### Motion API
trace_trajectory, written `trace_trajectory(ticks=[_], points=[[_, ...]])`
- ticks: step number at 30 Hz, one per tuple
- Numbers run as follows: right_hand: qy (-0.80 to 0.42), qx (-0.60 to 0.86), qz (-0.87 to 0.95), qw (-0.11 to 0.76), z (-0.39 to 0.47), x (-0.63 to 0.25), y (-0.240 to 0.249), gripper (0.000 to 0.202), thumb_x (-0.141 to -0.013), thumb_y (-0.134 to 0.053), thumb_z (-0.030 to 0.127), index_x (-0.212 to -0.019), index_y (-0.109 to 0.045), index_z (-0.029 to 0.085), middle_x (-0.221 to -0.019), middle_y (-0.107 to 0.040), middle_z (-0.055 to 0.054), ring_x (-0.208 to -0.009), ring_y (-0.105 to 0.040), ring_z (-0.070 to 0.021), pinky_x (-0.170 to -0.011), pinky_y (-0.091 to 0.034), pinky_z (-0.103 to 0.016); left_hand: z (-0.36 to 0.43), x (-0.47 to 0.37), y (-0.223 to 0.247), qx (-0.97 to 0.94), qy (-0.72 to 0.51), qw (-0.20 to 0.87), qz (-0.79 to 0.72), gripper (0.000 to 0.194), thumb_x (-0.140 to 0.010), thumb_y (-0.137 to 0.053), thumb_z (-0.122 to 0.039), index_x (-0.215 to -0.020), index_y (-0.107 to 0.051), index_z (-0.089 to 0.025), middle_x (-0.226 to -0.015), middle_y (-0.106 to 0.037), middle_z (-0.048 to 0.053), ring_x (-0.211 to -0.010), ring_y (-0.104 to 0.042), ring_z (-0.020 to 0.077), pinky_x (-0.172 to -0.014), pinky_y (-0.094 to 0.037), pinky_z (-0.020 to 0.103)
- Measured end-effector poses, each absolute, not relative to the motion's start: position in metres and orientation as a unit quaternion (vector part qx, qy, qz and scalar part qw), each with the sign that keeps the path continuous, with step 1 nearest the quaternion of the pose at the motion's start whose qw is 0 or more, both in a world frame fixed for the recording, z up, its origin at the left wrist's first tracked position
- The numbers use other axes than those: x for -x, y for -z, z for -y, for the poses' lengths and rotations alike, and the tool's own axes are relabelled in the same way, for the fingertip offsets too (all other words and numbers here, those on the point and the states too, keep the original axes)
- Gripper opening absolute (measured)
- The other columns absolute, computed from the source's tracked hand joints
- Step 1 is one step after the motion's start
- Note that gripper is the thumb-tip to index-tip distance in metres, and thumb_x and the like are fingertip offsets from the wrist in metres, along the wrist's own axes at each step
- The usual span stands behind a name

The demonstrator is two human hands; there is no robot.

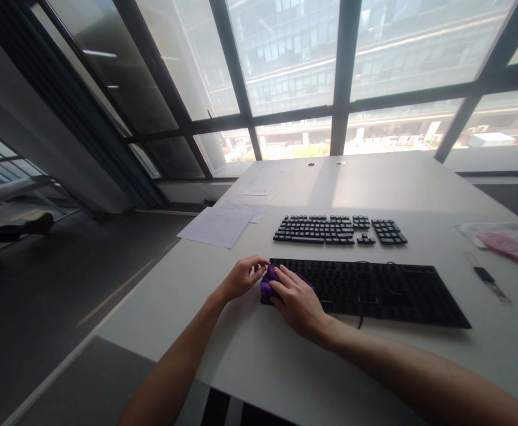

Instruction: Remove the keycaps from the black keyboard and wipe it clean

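Observation:
A black keyboard base point(387, 296) without its keycaps lies on the white desk. At its left end my right hand point(298, 300) presses a bunched purple cloth point(268, 286) onto the base, its fingers wrapped over the cloth. Beside it, my left hand point(245, 277) has curled fingers at the upper left corner of the base, with the fingertips close to the cloth; whether they pinch anything is too small to tell. Behind the base, loose black keycaps point(316, 229) are laid out in keyboard order.
Paper sheets point(217, 226) lie at the desk's left edge. On the right are a pink brush point(502, 242) on a clear bag and a small black tool point(484, 275) with a metal end. A cable emerges below the base. Windows stand behind the desk point(374, 183).

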State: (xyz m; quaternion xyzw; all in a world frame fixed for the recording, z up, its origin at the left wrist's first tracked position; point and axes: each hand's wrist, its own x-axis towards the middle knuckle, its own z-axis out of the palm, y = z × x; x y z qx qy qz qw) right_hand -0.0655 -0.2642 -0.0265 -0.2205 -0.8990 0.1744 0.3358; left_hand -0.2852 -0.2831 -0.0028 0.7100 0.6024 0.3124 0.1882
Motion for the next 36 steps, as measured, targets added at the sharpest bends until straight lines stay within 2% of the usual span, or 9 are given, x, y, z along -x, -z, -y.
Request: trace_trajectory(ticks=[5, 8, 12, 16, 20, 23, 26, 31, 36], points=[[-0.178, 0.211, 0.903, 0.328, 0.263, 0.068, 0.029, 0.02, -0.088, -0.066, 0.019, -0.108, -0.07, 0.015, -0.138, -0.061, -0.016, -0.138, -0.048, -0.0303, -0.113, -0.043, -0.047, 0.284, 0.284, 0.0, -0.719, -0.31, 0.197, -0.589, 0.026, -0.094, -0.055, -0.033, -0.112, -0.068, -0.019, -0.099, -0.069, 0.006, -0.081, -0.061, 0.0153, -0.067, -0.046, 0.025], [-0.2, 0.212, 0.891, 0.349, 0.262, 0.067, 0.028, 0.026, -0.09, -0.06, 0.016, -0.115, -0.066, 0.014, -0.131, -0.065, -0.015, -0.131, -0.054, -0.0264, -0.113, -0.044, -0.043, 0.283, 0.284, 0.001, -0.72, -0.305, 0.19, -0.593, 0.024, -0.095, -0.054, -0.033, -0.107, -0.069, -0.018, -0.098, -0.069, 0.005, -0.077, -0.059, 0.0143, -0.067, -0.046, 0.025], [-0.191, 0.208, 0.892, 0.354, 0.263, 0.065, 0.023, 0.036, -0.09, -0.056, 0.012, -0.125, -0.063, 0.017, -0.137, -0.061, -0.012, -0.133, -0.052, -0.0255, -0.113, -0.043, -0.042, 0.282, 0.285, 0.003, -0.717, -0.304, 0.176, -0.602, 0.022, -0.095, -0.054, -0.032, -0.101, -0.071, -0.018, -0.093, -0.07, 0.005, -0.075, -0.058, 0.0141, -0.066, -0.046, 0.025], [-0.16, 0.191, 0.909, 0.334, 0.264, 0.065, 0.023, 0.044, -0.087, -0.053, 0.006, -0.126, -0.065, 0.022, -0.144, -0.056, -0.011, -0.137, -0.048, -0.0262, -0.113, -0.043, -0.045, 0.283, 0.286, 0.002, -0.717, -0.316, 0.178, -0.595, 0.029, -0.095, -0.054, -0.034, -0.117, -0.066, -0.019, -0.104, -0.069, 0.006, -0.087, -0.061, 0.0172, -0.082, -0.05, 0.031], [-0.158, 0.195, 0.91, 0.33, 0.261, 0.065, 0.029, 0.053, -0.084, -0.047, -0.001, -0.13, -0.063, 0.021, -0.147, -0.053, -0.011, -0.138, -0.047, -0.0245, -0.112, -0.044, -0.043, 0.286, 0.287, -0.002, -0.739, -0.317, 0.193, -0.563, 0.055, -0.092, -0.058, -0.051, -0.14, -0.052, -0.024, -0.135, -0.059, 0.012, -0.12, -0.055, 0.0263, -0.108, -0.041, 0.044], [-0.175, 0.227, 0.896, 0.34, 0.259, 0.065, 0.033, 0.055, -0.084, -0.044, -0.003, -0.13, -0.063, 0.019, -0.145, -0.055, -0.011, -0.137, -0.049, -0.024, -0.111, -0.046, -0.041, 0.288, 0.29, -0.001, -0.76, -0.291, 0.224, -0.536, 0.097, -0.077, -0.068, -0.068, -0.155, -0.028, -0.026, -0.159, -0.032, 0.014, -0.145, -0.031, 0.0332, -0.12, -0.025, 0.05], [-0.193, 0.24, 0.884, 0.352, 0.259, 0.067, 0.035, 0.048, -0.085, -0.046, -0.002, -0.124, -0.067, 0.018, -0.14, -0.059, -0.011, -0.135, -0.051, -0.025, -0.111, -0.046, -0.04, 0.29, 0.293, 0.003, -0.772, -0.242, 0.258, -0.527, 0.124, -0.065, -0.075, -0.071, -0.16, -0.008, -0.027, -0.165, -0.012, 0.015, -0.151, -0.016, 0.036, -0.122, -0.018, 0.053], [-0.246, 0.232, 0.855, 0.395, 0.257, 0.066, 0.032, 0.037, -0.089, -0.048, 0.005, -0.11, -0.074, 0.021, -0.134, -0.064, -0.008, -0.13, -0.055, -0.0256, -0.108, -0.049, -0.042, 0.29, 0.292, 0.012, -0.789, -0.16, 0.248, -0.539, 0.142, -0.052, -0.09, -0.058, -0.159, -0.001, -0.031, -0.166, -0.01, 0.015, -0.152, -0.009, 0.0395, -0.122, -0.01, 0.059], [-0.27, 0.244, 0.783, 0.504, 0.242, 0.059, 0.019, 0.042, -0.093, -0.039, 0.004, -0.119, -0.069, 0.019, -0.132, -0.064, -0.01, -0.128, -0.056, -0.0222, -0.111, -0.045, -0.04, 0.291, 0.287, 0.012, -0.785, -0.144, 0.235, -0.555, 0.144, -0.053, -0.092, -0.051, -0.158, 0.005, -0.032, -0.166, -0.008, 0.016, -0.151, -0.009, 0.0421, -0.121, -0.01, 0.062]])
